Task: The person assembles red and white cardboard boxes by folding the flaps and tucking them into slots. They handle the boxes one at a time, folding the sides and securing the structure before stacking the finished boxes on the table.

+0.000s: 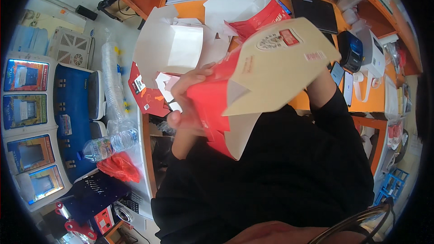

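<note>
A partly folded cardboard food box (212, 104), red on its sides with a large tan flap, is held up tilted in front of my black top. My left hand (187, 92) is closed on its red left side, fingers curled round the edge and a little blurred. Behind the tan flap, at its right edge, is my right hand (322, 88); its fingers are hidden by the card. On the orange desk just beyond lie an opened box (185, 47) with a white inside and a red outside, and another red and white box (260, 20).
Tablet (314, 12), two phones (347, 88), a black device (350, 50) and a white printer (373, 56) stand along the desk's right side. To the left are a stack of clear cups (111, 81), a water bottle (110, 145), a red plastic bag (120, 166) and a drink dispenser (54, 122).
</note>
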`<state>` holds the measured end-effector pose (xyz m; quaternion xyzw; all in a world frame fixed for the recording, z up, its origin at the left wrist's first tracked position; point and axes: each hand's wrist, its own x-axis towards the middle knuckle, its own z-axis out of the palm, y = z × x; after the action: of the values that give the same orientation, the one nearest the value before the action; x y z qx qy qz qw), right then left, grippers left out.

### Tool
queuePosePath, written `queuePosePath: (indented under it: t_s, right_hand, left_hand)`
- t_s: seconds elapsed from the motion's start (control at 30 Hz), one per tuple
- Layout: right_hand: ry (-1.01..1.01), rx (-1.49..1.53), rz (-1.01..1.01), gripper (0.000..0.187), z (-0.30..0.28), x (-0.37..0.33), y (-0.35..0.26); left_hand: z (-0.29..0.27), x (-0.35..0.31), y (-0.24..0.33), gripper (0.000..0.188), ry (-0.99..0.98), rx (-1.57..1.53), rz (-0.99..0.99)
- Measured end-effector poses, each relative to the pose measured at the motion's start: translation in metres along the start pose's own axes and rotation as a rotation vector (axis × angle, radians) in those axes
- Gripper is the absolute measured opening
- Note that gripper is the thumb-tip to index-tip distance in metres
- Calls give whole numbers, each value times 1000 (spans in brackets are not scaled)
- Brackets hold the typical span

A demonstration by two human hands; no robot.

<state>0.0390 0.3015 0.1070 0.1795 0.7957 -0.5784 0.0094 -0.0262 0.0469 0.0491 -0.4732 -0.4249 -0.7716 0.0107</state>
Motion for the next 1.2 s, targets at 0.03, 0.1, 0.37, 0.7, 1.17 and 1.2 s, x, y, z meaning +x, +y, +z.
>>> queuePosePath:
  t_s: [0.03,0.1,0.37,0.7,1.17,1.2]
  right_hand:
    - [-54,-32,-47,16,-2,-5,1]
    - [-177,-95,-135,15,-3,-16,3]
    - [-333,25,-42,13,6,-7,25]
    - [-70,95,-66,13,45,-17,22]
    - [-152,394,-26,11,66,-31,16]
    - [-141,316,-86,12,71,-31,23]
  left_hand:
    - [1,-3,-2,61,-15,36,6]
    - [1,-7,-6,61,-39,32,18]
    - [9,3,-21,72,86,-434,71]
    - [3,1,-34,72,453,-386,-41]
    - [-1,-2,-40,84,485,-379,-110]
    - [-1,-3,-41,85,489,-377,-116]
